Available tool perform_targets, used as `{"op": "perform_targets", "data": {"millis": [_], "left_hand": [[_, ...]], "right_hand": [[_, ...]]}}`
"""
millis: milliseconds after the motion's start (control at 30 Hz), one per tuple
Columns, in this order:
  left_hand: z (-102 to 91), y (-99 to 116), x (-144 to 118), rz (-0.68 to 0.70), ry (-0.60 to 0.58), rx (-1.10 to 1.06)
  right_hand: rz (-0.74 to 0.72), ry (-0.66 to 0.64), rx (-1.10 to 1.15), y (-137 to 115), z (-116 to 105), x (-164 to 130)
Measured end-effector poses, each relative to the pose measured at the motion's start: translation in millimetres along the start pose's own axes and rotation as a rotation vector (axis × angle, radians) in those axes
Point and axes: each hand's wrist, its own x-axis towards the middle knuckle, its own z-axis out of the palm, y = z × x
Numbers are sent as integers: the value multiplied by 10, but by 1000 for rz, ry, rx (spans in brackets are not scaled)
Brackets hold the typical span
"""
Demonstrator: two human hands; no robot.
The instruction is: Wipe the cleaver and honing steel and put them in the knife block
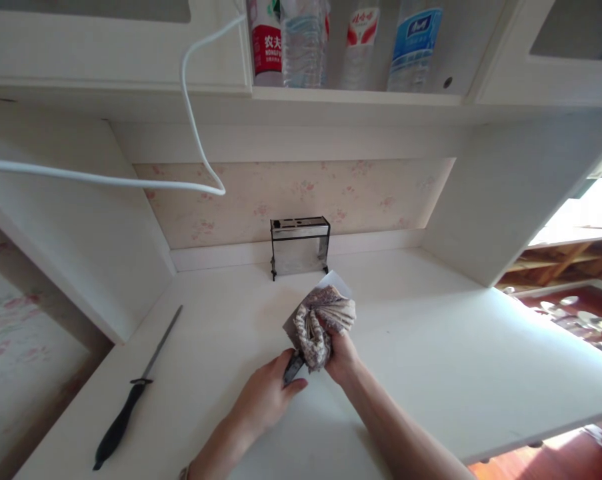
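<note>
The person stood at a white counter (431,347) set into a recessed alcove. The left hand (268,397) was closed around the dark handle (293,368) of a cleaver, with the thumb lying along the handle's top. The cleaver's broad blade (333,280) lay low over the counter near its middle, pointing away from the person toward the back wall; whether it touched the surface could not be determined. The right hand (341,353) was closed on a bunched patterned cloth (323,323), which was wrapped over the blade so that only the far corner and the left edge of the blade remained visible.

Just beyond the blade's tip, a metal knife block (299,245) stood upright against the floral-papered back wall (301,197). A honing steel (131,397) with a black handle lay on the left part of the counter, well apart from both hands, its rod pointing toward the rear. A white cable (191,107) hung in a loop from above and ran off to the left. On the shelf (355,95) overhead stood several plastic bottles (303,40), side by side.
</note>
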Motion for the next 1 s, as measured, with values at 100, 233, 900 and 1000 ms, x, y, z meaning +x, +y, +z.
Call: {"op": "perform_targets", "data": {"millis": [100, 233, 900, 1000], "left_hand": [[-21, -39, -3, 18, 20, 113], [-99, -32, -7, 47, 30, 253], [-316, -12, -93, 11, 134, -678], [-351, -30, -99, 66, 120, -1019]], "right_hand": [[21, 3, 63, -120, -49, 60], [-27, 30, 120, -304, -114, 106], [-416, 1, 210, -905, -446, 222], [-333, -62, 166, -730, -340, 189]]}}
